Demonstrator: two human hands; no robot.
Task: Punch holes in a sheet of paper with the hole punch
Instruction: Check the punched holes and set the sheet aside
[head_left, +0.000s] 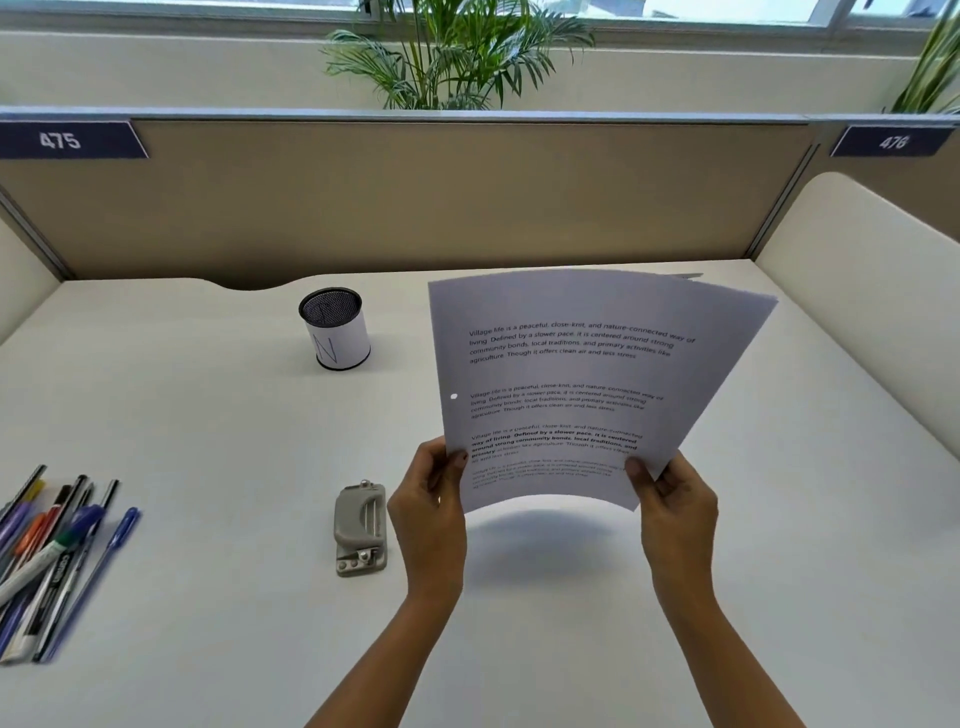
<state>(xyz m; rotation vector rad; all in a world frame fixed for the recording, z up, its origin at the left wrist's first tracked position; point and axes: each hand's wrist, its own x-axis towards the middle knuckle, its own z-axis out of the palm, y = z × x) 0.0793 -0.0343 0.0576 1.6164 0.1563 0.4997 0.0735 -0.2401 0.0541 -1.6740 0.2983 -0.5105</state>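
Observation:
A printed sheet of paper (566, 374) is held up above the desk, bowed, casting a shadow below. One round hole shows near its left edge. My left hand (428, 512) pinches the sheet's lower left corner, thumb on the front. My right hand (675, 504) pinches the lower right corner the same way. The grey hole punch (361, 527) lies on the desk just left of my left hand, untouched.
A mesh pen cup (335, 328) with a white label stands at the back centre-left. Several pens and markers (49, 556) lie at the desk's left edge. Beige partition walls (415, 197) enclose the white desk (208, 441) at back and sides.

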